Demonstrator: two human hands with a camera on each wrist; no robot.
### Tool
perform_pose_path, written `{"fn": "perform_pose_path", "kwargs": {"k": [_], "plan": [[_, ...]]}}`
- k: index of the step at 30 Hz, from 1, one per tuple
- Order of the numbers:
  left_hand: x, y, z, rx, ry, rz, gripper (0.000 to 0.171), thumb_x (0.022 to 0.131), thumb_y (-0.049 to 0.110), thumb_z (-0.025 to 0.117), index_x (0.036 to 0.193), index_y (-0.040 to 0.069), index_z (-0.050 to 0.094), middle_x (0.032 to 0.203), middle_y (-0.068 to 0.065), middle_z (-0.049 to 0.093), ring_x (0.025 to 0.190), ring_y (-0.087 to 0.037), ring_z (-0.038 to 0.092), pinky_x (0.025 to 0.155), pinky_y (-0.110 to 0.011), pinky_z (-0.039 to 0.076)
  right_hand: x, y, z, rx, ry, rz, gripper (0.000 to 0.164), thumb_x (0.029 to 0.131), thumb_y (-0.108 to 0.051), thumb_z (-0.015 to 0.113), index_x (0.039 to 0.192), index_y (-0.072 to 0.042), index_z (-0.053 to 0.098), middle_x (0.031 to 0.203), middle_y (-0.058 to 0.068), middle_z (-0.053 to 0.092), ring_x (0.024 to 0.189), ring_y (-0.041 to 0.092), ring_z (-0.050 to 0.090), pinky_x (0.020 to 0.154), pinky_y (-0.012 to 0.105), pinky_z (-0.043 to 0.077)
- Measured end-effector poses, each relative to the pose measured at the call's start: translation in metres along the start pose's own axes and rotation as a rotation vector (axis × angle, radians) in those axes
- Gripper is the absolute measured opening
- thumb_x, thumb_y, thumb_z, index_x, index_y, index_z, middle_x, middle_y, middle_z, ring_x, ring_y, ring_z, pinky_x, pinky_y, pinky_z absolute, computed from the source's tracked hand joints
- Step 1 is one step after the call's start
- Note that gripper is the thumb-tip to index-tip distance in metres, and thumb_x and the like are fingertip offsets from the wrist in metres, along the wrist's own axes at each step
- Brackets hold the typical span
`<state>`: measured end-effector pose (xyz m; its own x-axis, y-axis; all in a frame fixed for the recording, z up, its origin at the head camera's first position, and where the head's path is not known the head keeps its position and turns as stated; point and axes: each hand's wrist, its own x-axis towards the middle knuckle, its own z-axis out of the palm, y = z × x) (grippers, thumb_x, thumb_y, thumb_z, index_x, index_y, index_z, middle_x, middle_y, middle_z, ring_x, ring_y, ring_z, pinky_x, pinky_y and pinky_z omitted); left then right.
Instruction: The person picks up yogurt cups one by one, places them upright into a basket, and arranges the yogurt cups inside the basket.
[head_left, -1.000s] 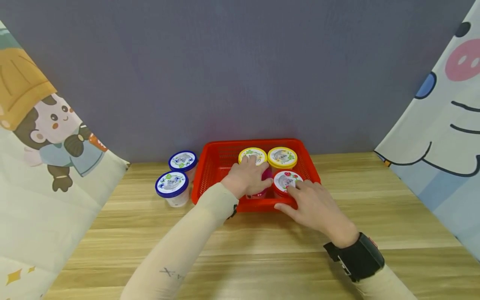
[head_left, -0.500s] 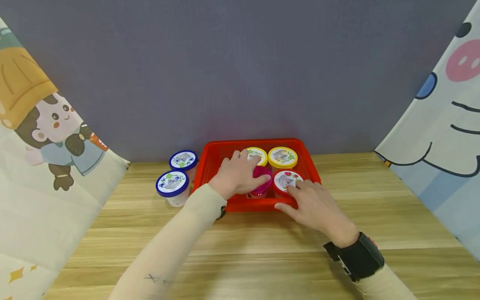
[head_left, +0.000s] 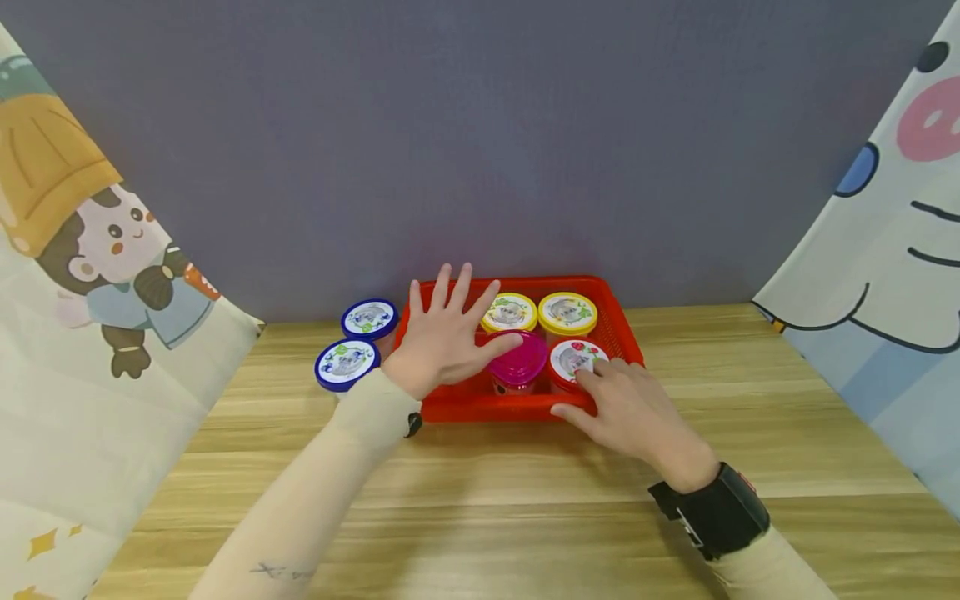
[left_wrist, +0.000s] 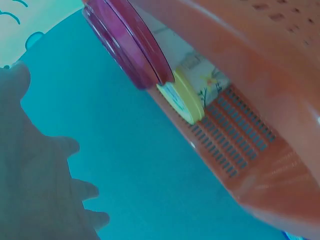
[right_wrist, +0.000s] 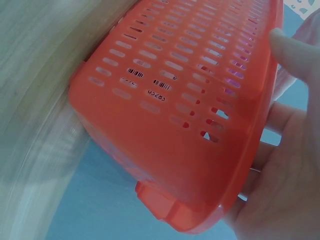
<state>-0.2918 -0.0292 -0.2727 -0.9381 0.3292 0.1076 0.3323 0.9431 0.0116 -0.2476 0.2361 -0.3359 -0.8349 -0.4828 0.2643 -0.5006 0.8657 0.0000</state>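
Hovering spread, left hand [head_left: 438, 342] has magenta-lidded tub [head_left: 521, 362] on its right; right hand [head_left: 637, 412] touches red-lidded tub [head_left: 568, 358], grip unclear.

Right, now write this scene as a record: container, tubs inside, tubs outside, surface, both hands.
Container: red basket
Visible inside: two yellow-lidded tubs, one magenta-lidded tub, one red-lidded tub
Outside: two blue-lidded tubs, left of the basket
Surface: wooden table
Left hand: fingers spread, holding nothing
Right hand: at the near rim, beside the red-lidded tub
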Motion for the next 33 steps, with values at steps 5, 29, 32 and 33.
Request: {"fn": "perform_pose_path", "kwargs": {"k": [5, 29, 32, 33], "plan": [[-0.004, -0.015, -0.002, 0.010, 0.024, -0.034, 0.090, 0.091, 0.081, 0.030, 0.164, 0.034, 0.007, 0.170, -0.011, -0.006, 0.154, -0.040, -0.010, 0.115, -0.069, -0.009, 0.000, 0.000, 0.000, 0.000, -0.010, 0.006, 0.065, 0.090, -0.064, 0.064, 0.119, -0.006, 0.070, 0.107, 0.017, 0.068, 0.093, 0.034, 0.063, 0.084, 0.056, 0.053], [-0.030, -0.090, -0.013, -0.014, -0.030, -0.130, 0.090, 0.094, 0.080, 0.024, 0.164, 0.026, 0.007, 0.169, -0.018, -0.007, 0.153, -0.045, -0.012, 0.111, -0.072, -0.012, -0.001, -0.001, 0.001, 0.001, -0.005, 0.005, 0.064, 0.089, -0.063, 0.065, 0.117, -0.006, 0.070, 0.102, 0.015, 0.067, 0.090, 0.033, 0.062, 0.082, 0.054, 0.053], [-0.033, -0.096, -0.014, -0.027, -0.052, -0.147, 0.090, 0.095, 0.078, 0.024, 0.165, 0.024, 0.008, 0.169, -0.019, -0.008, 0.152, -0.047, -0.012, 0.111, -0.073, -0.011, -0.001, -0.001, 0.001, 0.000, -0.001, 0.005, 0.064, 0.089, -0.063, 0.065, 0.117, -0.006, 0.070, 0.103, 0.015, 0.067, 0.090, 0.033, 0.062, 0.082, 0.054, 0.053], [-0.034, -0.099, -0.014, -0.034, -0.063, -0.156, 0.089, 0.095, 0.078, 0.024, 0.165, 0.023, 0.008, 0.168, -0.020, -0.008, 0.152, -0.048, -0.012, 0.111, -0.073, -0.012, 0.000, -0.001, 0.001, 0.001, 0.001, 0.004, 0.064, 0.089, -0.063, 0.065, 0.116, -0.006, 0.070, 0.103, 0.015, 0.067, 0.089, 0.033, 0.062, 0.082, 0.054, 0.053]]}}
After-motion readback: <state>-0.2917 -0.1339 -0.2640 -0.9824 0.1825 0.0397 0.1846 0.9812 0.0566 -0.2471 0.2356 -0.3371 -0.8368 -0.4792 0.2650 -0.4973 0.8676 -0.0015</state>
